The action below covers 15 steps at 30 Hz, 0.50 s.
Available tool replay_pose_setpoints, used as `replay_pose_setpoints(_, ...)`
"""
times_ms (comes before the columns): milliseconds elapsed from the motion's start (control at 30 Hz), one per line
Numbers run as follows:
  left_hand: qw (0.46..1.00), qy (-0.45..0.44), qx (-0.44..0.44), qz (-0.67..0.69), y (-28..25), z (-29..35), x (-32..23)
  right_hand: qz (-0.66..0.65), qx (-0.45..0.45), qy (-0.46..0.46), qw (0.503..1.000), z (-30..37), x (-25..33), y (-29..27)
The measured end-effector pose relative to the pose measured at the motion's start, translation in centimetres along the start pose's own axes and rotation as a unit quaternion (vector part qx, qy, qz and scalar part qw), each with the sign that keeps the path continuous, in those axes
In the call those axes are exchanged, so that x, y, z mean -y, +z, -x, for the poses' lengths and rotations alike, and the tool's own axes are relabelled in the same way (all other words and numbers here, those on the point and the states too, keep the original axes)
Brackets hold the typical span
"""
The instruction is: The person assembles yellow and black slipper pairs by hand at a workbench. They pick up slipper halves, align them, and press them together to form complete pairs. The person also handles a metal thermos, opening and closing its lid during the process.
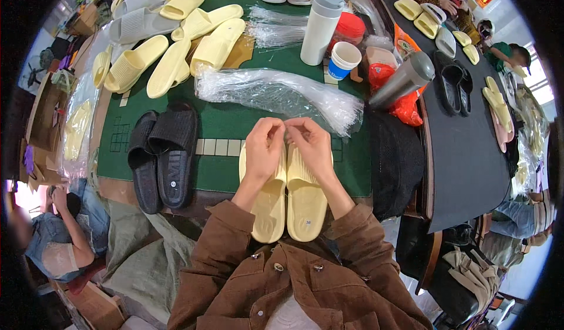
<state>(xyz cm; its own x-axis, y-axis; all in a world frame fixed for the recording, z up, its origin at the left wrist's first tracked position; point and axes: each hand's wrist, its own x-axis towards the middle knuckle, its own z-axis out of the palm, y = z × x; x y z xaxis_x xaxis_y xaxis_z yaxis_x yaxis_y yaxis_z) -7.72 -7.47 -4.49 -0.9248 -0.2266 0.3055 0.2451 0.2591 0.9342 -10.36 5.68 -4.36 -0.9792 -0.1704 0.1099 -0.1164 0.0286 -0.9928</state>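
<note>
Left hand (264, 147) and right hand (311, 148) pinch, contents unclear, over slippers (305, 204), apparently joining them; next needs steady fingertips.

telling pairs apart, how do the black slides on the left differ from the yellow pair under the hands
The black slides are dark; the yellow pair is pale. The yellow pair lies beneath the left hand and right hand; the black slides lie untouched. The yellow pair has a blue heel mark; the black slides have a pale round insole spot. Both are slides with toes pointing away.
</note>
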Motion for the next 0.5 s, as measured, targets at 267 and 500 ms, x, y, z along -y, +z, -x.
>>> replay_pose_setpoints(267,0.999,-0.029,0.002,-0.013,0.10,0.11,0.09,0.021,0.016,0.007,1.000,0.03,-0.22,-0.07)
replay_pose_setpoints(500,0.999,-0.034,0.002,-0.009,0.08,0.13,0.43,-0.038,-0.007,0.013,0.999,-0.07,-0.57,0.38)
